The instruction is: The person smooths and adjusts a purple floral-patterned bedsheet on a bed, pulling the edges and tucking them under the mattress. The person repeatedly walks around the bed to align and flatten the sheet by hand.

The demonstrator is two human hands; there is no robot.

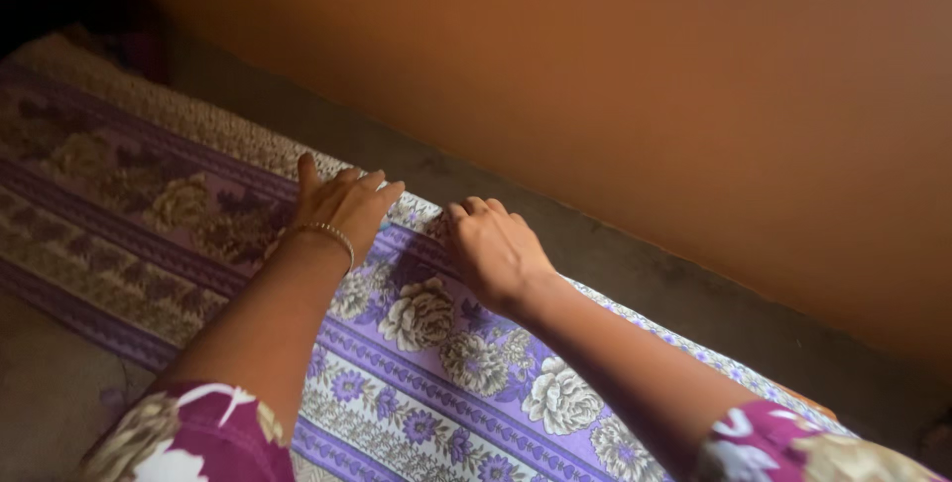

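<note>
On the far edge of a floral bedsheet (pixel 436 363), printed with purple bands and cream roses, both hands rest close together near the orange wall (pixel 645 75). The left hand (pixel 342 206) lies palm down with its fingers (pixel 377 184) extended and held loosely side by side, the thumb lifted away to the left; the fingertips reach the sheet's border, pressing flat on the cloth rather than pinching it. A thin gold bangle (pixel 325 233) circles that wrist. The right hand (pixel 493 249) sits just beside it, a small gap of fabric between them, and its fingers (pixel 471 208) are curled down at the knuckles onto the edge of the sheet. Whether those curled fingers actually grip a fold of the cloth cannot be told, since their tips are hidden under the hand.

The bedsheet spreads from the lower middle of the view up to the hands, brightly lit there, and continues to the left in shadow, where its pattern looks brownish. Its far hem runs along a strip of grey floor (pixel 635 274) that separates it from the wall. Both forearms stretch over the sheet from the bottom of the view, and magenta sleeves (pixel 198 437) with a pale flower print show at the lower corners.
</note>
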